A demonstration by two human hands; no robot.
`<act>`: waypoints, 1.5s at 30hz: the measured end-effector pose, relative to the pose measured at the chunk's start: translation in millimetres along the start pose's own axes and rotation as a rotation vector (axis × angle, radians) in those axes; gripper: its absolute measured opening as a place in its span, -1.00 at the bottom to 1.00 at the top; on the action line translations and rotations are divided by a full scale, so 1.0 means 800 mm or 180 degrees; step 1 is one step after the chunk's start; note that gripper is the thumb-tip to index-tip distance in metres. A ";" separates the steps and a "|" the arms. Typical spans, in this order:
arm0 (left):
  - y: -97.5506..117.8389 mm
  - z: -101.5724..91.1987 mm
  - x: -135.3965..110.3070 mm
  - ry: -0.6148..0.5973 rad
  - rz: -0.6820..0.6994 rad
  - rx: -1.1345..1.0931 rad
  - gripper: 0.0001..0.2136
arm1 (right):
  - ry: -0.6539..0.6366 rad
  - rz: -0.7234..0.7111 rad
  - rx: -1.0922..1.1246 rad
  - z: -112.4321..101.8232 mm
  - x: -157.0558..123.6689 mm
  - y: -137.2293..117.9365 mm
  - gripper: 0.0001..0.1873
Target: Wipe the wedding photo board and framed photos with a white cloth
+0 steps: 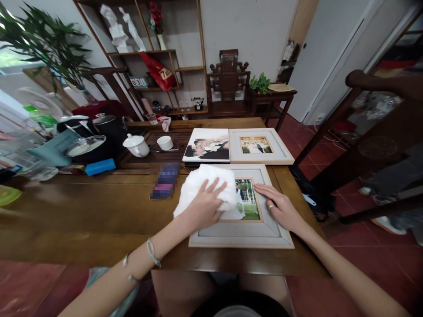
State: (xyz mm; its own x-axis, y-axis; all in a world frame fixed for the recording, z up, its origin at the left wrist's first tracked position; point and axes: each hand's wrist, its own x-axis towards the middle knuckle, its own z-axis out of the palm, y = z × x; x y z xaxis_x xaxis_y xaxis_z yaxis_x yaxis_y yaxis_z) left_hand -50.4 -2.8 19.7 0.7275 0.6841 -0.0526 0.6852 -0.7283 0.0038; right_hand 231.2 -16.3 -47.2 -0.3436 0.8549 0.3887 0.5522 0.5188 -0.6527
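Observation:
A picture frame (211,240) with a wide pale border lies flat near the table's front edge, a photo (251,200) showing in its middle. Over its left part is a bunched white towel (193,189), which hides some of the photo. My left hand (209,201) rests on top of the towel with its fingers spread, pressing rather than gripping. With fingers stretched out, my right hand (279,206) lies on the frame's right side, fingertips at the inner edge by the photo. A ring is on that hand.
Behind stand a photo album or print (208,147) and a second frame (280,149), lying side by side. A dark patterned item (164,181) is left of the towel. Farther left are a lidded white cup (136,145), a small bowl (165,142) and a blue block (100,167).

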 end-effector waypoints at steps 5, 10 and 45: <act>0.065 0.001 -0.043 -0.0182 0.0352 -0.0295 -0.78 | -0.0001 0.0044 -0.0026 0.000 0.000 -0.002 -0.36; 0.054 0.009 -0.037 0.0051 0.0299 -0.0288 -0.77 | 0.0006 0.0020 -0.0002 -0.001 0.000 -0.002 -0.37; 0.015 0.016 0.085 0.0428 0.0310 0.0049 -0.72 | 0.0047 -0.0147 -0.0039 -0.004 0.003 -0.004 -0.40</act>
State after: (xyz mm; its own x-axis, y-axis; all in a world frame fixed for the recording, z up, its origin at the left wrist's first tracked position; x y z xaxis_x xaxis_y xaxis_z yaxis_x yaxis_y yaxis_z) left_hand 6.4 34.5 3.6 0.7894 0.6085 0.0814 0.6113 -0.7913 -0.0129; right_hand 231.0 -15.9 -42.3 -0.3577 0.8300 0.4279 0.5453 0.5576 -0.6258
